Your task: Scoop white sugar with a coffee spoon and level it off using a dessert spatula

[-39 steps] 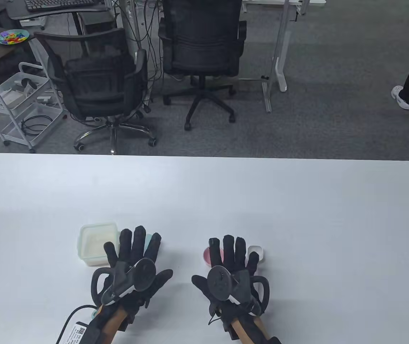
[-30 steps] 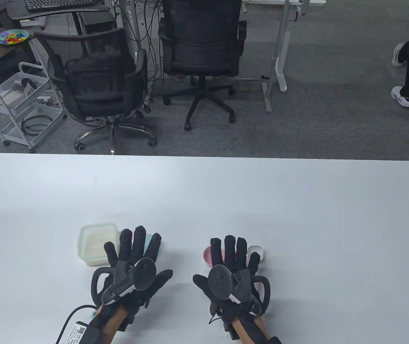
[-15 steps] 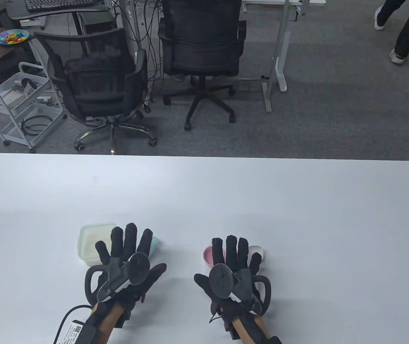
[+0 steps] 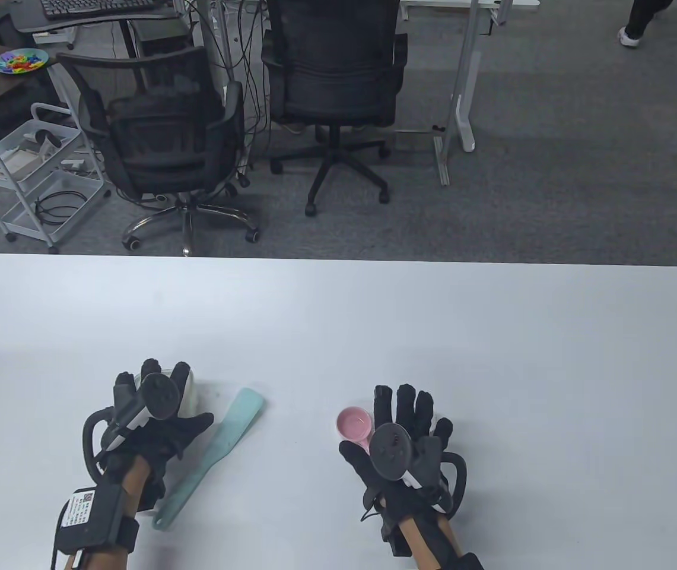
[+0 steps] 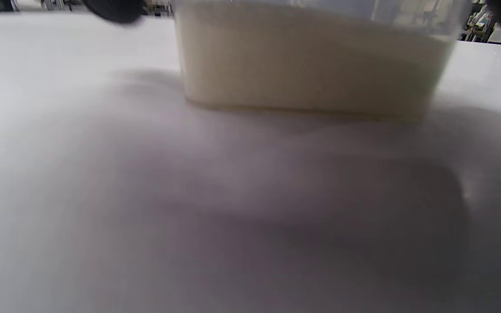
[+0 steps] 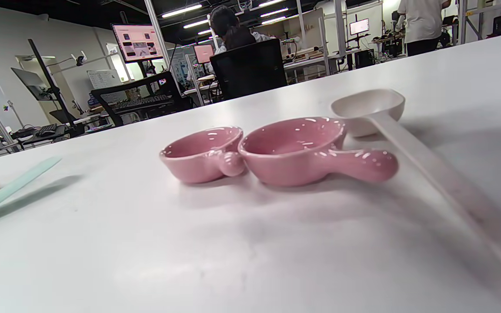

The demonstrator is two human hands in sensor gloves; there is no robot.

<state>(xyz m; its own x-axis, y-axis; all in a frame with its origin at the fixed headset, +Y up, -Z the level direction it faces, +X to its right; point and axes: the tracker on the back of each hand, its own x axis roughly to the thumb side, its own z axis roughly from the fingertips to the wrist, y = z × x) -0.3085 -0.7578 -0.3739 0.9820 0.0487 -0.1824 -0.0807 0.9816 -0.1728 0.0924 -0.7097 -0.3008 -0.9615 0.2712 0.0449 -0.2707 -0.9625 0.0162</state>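
Observation:
A clear tub of white sugar (image 4: 192, 393) stands at the near left, mostly hidden under my left hand (image 4: 151, 389). In the left wrist view the tub (image 5: 311, 61) is close ahead, with dark fingertips (image 5: 111, 8) to either side and apart from its walls. A teal dessert spatula (image 4: 219, 448) lies flat just right of that hand, untouched. My right hand (image 4: 412, 412) hovers flat with its fingers spread over the white coffee spoon (image 6: 370, 108), which is hidden in the table view. It holds nothing.
Two small pink dishes (image 6: 202, 152) (image 6: 298, 150) sit side by side left of the spoon; one shows in the table view (image 4: 353, 423). The white table (image 4: 433, 332) stretches far and right. Office chairs stand beyond its far edge.
My left hand has moved left off the spatula and onto the sugar tub, uncovering the spatula. My right hand has shifted slightly right, uncovering the pink dish.

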